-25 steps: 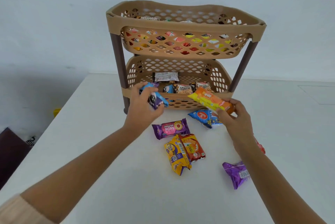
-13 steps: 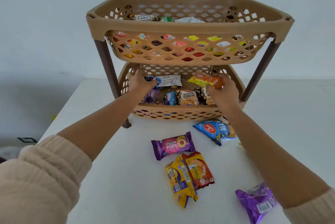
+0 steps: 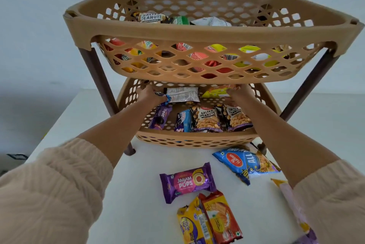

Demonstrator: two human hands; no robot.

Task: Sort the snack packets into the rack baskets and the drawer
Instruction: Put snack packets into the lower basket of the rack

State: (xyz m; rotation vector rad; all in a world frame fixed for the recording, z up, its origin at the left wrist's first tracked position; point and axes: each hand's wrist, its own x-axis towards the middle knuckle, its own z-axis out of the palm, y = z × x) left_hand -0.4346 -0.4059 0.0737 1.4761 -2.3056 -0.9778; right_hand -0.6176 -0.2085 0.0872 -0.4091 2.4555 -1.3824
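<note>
Reaching into the lower basket (image 3: pixel 197 141) with both hands.
Left hand (image 3: pixel 147 93) grips a blue packet (image 3: pixel 165 98); right hand (image 3: pixel 237 93) holds an orange packet (image 3: pixel 215 90).

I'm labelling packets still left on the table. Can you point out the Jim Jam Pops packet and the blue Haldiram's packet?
Jim Jam Pops packet (image 3: pixel 187 182): head view, middle of its purple front.
Blue Haldiram's packet (image 3: pixel 244 162): head view, blue face beside the red logo.
</note>
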